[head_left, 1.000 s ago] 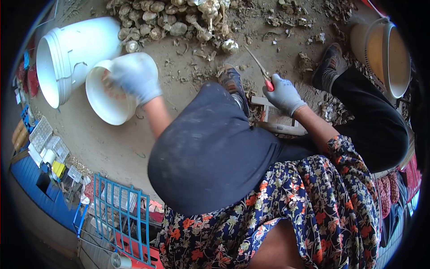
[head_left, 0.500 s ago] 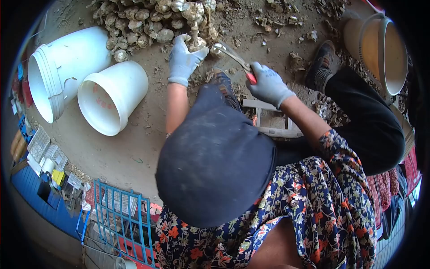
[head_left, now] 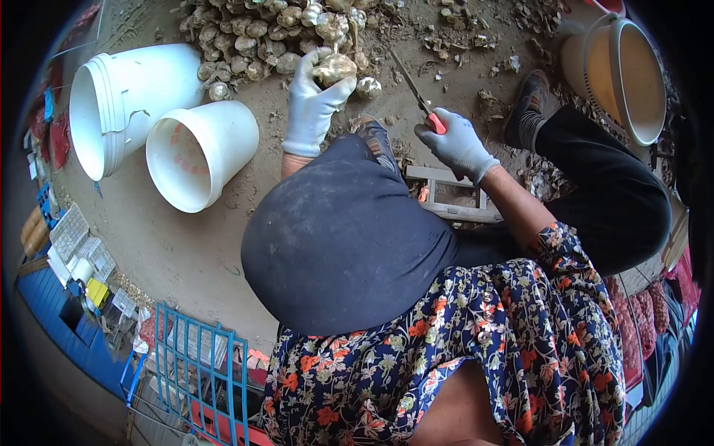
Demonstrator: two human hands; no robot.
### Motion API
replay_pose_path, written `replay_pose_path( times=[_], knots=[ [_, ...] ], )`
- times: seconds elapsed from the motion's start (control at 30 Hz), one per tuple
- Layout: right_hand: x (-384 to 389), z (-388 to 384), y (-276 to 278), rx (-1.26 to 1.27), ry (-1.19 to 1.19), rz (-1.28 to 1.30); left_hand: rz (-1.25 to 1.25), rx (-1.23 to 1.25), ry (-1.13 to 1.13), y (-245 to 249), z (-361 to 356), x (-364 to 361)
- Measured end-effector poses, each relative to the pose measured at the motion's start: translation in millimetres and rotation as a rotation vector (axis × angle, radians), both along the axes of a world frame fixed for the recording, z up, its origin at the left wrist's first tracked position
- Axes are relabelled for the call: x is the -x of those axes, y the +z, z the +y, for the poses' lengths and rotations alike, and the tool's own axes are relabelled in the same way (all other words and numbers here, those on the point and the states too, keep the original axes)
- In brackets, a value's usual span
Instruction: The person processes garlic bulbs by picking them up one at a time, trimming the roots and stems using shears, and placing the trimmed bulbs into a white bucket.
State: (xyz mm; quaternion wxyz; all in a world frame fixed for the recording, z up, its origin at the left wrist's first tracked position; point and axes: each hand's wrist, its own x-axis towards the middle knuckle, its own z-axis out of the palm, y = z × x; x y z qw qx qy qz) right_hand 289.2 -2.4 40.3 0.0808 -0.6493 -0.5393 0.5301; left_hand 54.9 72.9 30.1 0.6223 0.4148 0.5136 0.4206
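My left hand (head_left: pixel 316 104), in a pale work glove, has its fingers curled round a garlic bulb (head_left: pixel 335 69) at the front edge of the garlic heap (head_left: pixel 249 33). Another garlic bulb (head_left: pixel 368 88) lies on the ground just right of it. In my right hand (head_left: pixel 457 141), also gloved, is a knife with a red handle (head_left: pixel 436 124) and a long, narrow blade (head_left: pixel 409 80). The blade points up and to the left, apart from the bulb. Part of the handle is hidden in my fist.
Two white buckets (head_left: pixel 160 74) (head_left: pixel 238 141) lie tipped on the left. A cream bucket (head_left: pixel 621 82) is at the upper right. Dry skins (head_left: pixel 476 37) litter the dirt floor. Near my feet sits a wooden frame (head_left: pixel 454 212); a blue metal rack (head_left: pixel 201 357) is at the lower left.
My right hand has drawn the knife away from the bulb, to the right, and its blade now points more steeply upward. The left hand still holds a bulb, now turned more sideways.
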Motion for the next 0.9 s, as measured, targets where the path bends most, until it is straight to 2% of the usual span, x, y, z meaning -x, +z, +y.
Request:
replay_pose_path(
  times=[0.03,0.07,0.1,0.13,0.17,0.27,0.3,0.33,0.4,0.43,0.47,0.53,0.57,0.6,0.67,0.7,0.73,0.77,0.83,0.87,0.9],
  knots=[
    [0.8,2.4,2.7,-0.009,-0.001,-0.002,-0.268,-0.012,-0.008,2.7,-1.9,-2.5],
    [4.2,6.7,5.6,0.143,-0.161,0.266,-0.269,-0.022,-0.012,5.3,-2.5,-6.6],
    [8.9,12.0,9.2,0.296,-0.32,0.538,-0.491,-0.036,-0.014,7.6,-3.6,-12.0],
    [15.7,19.6,14.9,0.287,-0.321,0.543,-0.712,-0.048,-0.018,11.4,-3.6,-15.9],
    [24.7,29.7,22.5,0.3,-0.404,0.717,-0.797,-0.101,-0.073,11.9,-4.1,-16.7],
    [54.1,57.2,42.2,0.35,-0.636,1.117,-0.808,-0.16,-0.103,16.2,-9.2,-24.1],
    [57.0,63.5,38.7,0.395,-0.6,1.297,-0.758,-0.108,-0.023,19.5,-12.0,-23.7],
    [55.8,69.5,35.6,0.395,-0.598,1.298,-0.757,-0.11,-0.022,21.1,-10.1,-19.2],
    [52.7,75.6,29.4,0.225,-0.403,0.993,-0.278,-0.149,-0.109,23.6,-5.7,-0.9],
    [47.8,77.8,35.4,0.093,-0.316,0.856,-0.145,-0.079,-0.165,28.7,-3.2,3.2],
    [48.0,79.0,44.7,0.012,-0.3,0.781,-0.145,-0.068,-0.164,34.9,-1.3,-2.2],
    [51.7,81.9,34.7,-0.126,-0.206,0.617,0.564,-0.245,-0.302,45.2,2.3,-12.1],
    [48.4,82.6,36.1,-0.126,-0.208,0.62,0.455,-0.24,-0.268,39.4,7.0,-7.2],
    [43.6,84.7,51.8,-0.06,-0.181,0.607,0.457,-0.241,-0.271,44.4,8.5,-7.8],
    [33.7,75.1,56.5,0.014,-0.157,0.594,0.316,-0.192,-0.141,53.2,5.4,-8.6],
    [24.6,65.7,48.1,-0.289,-0.023,0.355,0.352,-0.323,-0.13,43.4,3.2,-5.3],
    [16.0,60.2,43.2,-0.589,0.116,0.108,0.354,-0.325,-0.122,43.7,4.0,-4.1],
    [8.5,53.1,44.6,-0.587,0.125,0.11,0.242,-0.255,-0.108,45.6,3.0,-3.6],
    [-2.6,32.8,51.7,-0.614,0.299,-0.194,-0.02,-0.133,-0.033,52.9,-1.0,-11.8],
    [-2.2,26.7,53.5,-0.61,0.299,-0.198,-0.024,-0.13,-0.035,48.3,-1.5,-10.1],
    [-0.1,21.6,54.2,-0.618,0.341,-0.33,0.128,-0.223,-0.073,41.3,-0.8,-5.8]
  ],
)
